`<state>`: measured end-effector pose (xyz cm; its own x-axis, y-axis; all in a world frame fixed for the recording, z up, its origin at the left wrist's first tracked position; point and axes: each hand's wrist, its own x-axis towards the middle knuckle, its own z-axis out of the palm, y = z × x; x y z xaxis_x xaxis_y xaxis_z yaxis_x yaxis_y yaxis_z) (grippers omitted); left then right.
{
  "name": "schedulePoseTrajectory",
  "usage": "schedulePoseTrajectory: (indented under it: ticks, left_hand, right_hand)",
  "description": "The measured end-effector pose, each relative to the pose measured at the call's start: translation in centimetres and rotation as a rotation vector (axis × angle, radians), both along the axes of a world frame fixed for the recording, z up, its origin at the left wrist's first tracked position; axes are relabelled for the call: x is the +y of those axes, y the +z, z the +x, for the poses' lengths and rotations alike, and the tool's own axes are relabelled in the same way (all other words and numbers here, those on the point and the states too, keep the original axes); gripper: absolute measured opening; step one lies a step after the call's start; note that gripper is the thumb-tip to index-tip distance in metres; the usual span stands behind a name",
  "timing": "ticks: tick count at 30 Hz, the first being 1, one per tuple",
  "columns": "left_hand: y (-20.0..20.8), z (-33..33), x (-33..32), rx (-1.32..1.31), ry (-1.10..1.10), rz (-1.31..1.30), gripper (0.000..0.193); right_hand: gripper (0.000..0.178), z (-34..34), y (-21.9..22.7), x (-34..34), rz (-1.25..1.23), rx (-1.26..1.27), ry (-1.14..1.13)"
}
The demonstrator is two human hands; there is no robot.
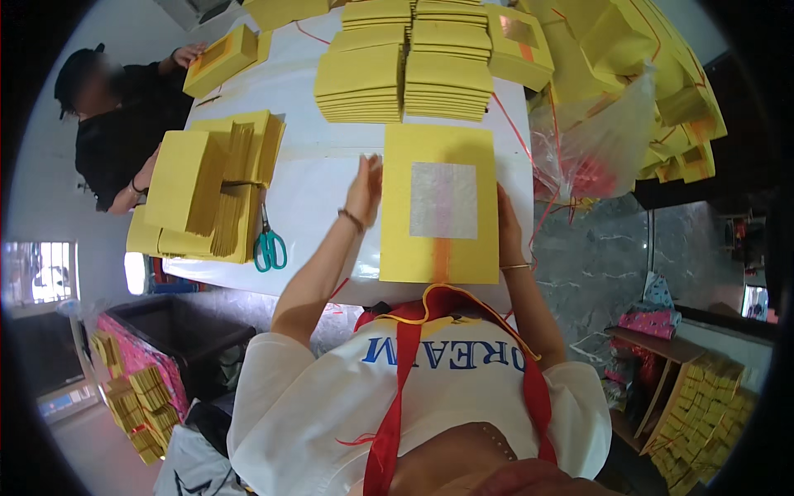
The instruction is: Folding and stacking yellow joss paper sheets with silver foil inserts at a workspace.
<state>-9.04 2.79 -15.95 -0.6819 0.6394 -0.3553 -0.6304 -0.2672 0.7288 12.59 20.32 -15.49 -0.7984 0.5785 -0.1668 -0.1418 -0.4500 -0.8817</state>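
Note:
A tall stack of yellow paper (397, 256) stands in front of me near the table's front edge. Its top sheet bears a silvery square (426, 198) crossed by an orange-pink stripe. My left hand (364, 197) is beside the stack's left side, its fingers stretched out and holding nothing. Along the right side lies my right hand (509, 221), extended flat, its fingertips partly hidden by the stack. Teal-handled scissors (270, 250) rest on the table to the left, beside bundles of yellow paper (186, 182).
Rows of yellow paper bundles (447, 78) fill the table's (310, 198) far middle. A clear plastic bag (591, 136) hangs by the right edge, with red strings around it. Across the far left, a co-worker (124, 124) in black touches yellow blocks. A black bin (182, 331) stands at lower left.

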Motion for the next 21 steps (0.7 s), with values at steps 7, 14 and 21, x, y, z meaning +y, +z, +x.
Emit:
schedulePoseTrajectory:
  ticks: [7, 14, 21]
  left_hand:
    - [1.3, 5.4, -0.8, -0.125, -0.171, -0.101, 0.055]
    - [1.2, 6.5, -0.5, -0.226, -0.124, -0.041, 0.049]
    - [1.8, 7.8, -1.0, 0.389, -0.144, -0.228, 0.045]
  right_hand:
    - [0.055, 1.3, -6.8, -2.7, 0.112, -0.085, 0.072]
    - [0.052, 2.0, -5.9, -2.8, 0.035, -0.099, 0.113]
    - [0.052, 2.4, -0.9, -2.9, 0.146, 0.001, 0.017]
